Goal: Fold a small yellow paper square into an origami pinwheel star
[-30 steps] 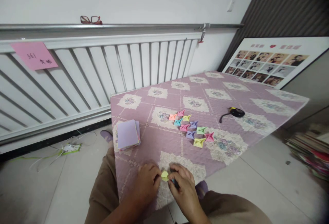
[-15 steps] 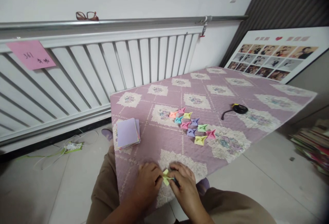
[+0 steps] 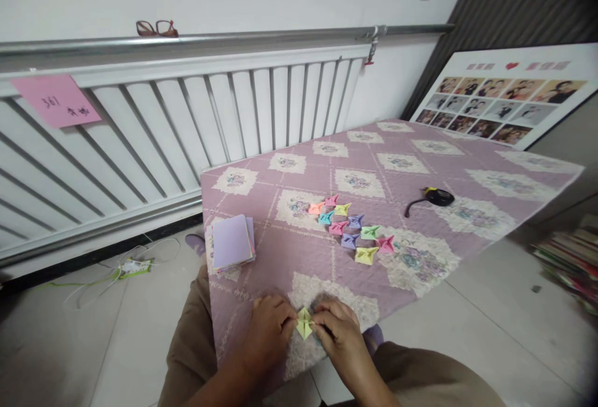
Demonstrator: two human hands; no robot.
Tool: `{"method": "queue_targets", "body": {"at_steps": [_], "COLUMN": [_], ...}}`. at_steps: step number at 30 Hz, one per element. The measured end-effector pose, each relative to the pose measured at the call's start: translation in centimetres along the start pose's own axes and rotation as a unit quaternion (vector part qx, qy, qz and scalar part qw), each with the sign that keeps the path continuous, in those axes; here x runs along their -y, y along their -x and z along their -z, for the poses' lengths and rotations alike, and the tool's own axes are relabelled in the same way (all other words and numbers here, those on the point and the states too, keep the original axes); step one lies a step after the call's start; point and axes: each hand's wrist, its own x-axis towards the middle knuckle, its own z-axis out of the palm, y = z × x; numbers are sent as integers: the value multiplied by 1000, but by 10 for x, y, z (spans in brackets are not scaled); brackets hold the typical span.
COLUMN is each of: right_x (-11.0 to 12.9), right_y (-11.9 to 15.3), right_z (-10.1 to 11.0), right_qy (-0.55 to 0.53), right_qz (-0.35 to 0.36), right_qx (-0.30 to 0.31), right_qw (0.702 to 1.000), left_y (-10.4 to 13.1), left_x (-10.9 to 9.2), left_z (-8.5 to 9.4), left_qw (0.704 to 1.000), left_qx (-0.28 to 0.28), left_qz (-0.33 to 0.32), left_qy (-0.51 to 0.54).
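White radiator panelling (image 3: pixel 196 114) ran along the wall behind a low table covered with a lilac quilted cloth (image 3: pixel 402 176) printed with floral squares. From my remote station I logged the following positions.

My left hand (image 3: pixel 271 331) and right hand (image 3: pixel 340 335) rested at the near edge of the table, knuckles up. Between them lay a small yellow-green folded paper piece (image 3: pixel 304 323), resting on the cloth. Both hands pinched it, the left from its left side and the right from its right side, so each hand was closed on the paper. The fingertips hid the outer flaps of the piece.

Near the middle of the table sat a cluster of finished folded paper pieces (image 3: pixel 351 229) in orange, pink, teal, yellow, purple and green, set close together in a loose diagonal band, well apart from the hands. Close to the left edge lay a stack of square paper sheets (image 3: pixel 232 242), lilac sheet uppermost. Toward the right edge lay a black tape measure (image 3: pixel 438 196) with a yellow mark and a short black tail.

A pair of red-framed glasses (image 3: pixel 157 27) rested on the metal rail above the radiator. A pink note (image 3: pixel 56 100) with handwriting was stuck to the panelling at left. A photo collage board (image 3: pixel 504 100) leaned against the wall beyond the far right corner.
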Motion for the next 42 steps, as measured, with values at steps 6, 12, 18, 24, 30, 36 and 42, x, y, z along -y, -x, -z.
{"method": "queue_targets", "body": {"at_steps": [6, 12, 18, 24, 30, 36, 42], "right_x": [7, 11, 10, 14, 20, 13, 21], "right_y": [-2, 1, 4, 2, -1, 1, 4], "right_z": [11, 8, 2, 3, 7, 2, 7], "right_qy": [-164, -255, -274, -262, -232, -208, -140], "right_qz": [-62, -131, -169, -165, -161, -146, -82], "right_qx": [-1, -33, -53, -63, -53, -66, -96], "right_qw": [985, 957, 945, 949, 958, 965, 982], "left_y": [-2, 0, 1, 0, 1, 1, 0], "left_x": [-1, 2, 2, 5, 0, 5, 0], "left_z": [9, 4, 1, -1, 2, -2, -2], "left_qw": [982, 935, 923, 940, 946, 946, 956], "left_qx": [-9, -2, -13, -11, -7, -15, -21], "left_qz": [27, 126, 157, 174, 159, 146, 136], "left_qy": [187, 331, 351, 294, 281, 290, 260]}}
